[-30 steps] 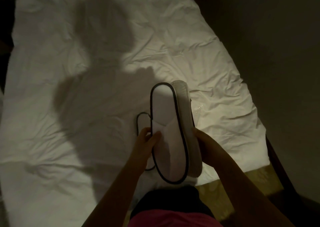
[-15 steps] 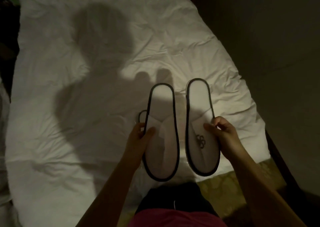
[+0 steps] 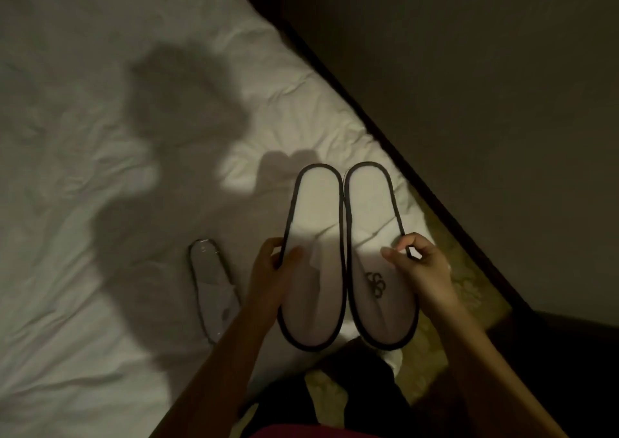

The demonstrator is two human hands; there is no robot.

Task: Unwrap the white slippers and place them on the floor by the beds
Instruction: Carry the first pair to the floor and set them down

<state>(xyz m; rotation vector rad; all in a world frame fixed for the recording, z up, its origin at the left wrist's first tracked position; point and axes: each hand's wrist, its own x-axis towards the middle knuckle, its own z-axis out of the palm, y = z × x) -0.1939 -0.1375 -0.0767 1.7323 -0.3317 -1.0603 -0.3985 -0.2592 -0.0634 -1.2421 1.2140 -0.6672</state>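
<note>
Two white slippers with dark trim are held side by side above the corner of the bed, touching along their inner edges. My left hand (image 3: 273,273) grips the left slipper (image 3: 315,223) at its outer edge. My right hand (image 3: 417,263) pinches the outer trim of the right slipper (image 3: 370,216), which bears a dark logo on its upper. Another slipper in clear wrap (image 3: 212,283) lies flat on the bed to the left of my left forearm.
The bed (image 3: 100,236) with a wrinkled white sheet fills the left. A strip of patterned floor (image 3: 469,290) runs between the bed and a dark wall (image 3: 469,86) on the right. My shadow falls across the sheet.
The two slippers were stacked together, then parted into separate hands. Now they are close side by side and the view has swung toward the bed's right corner.
</note>
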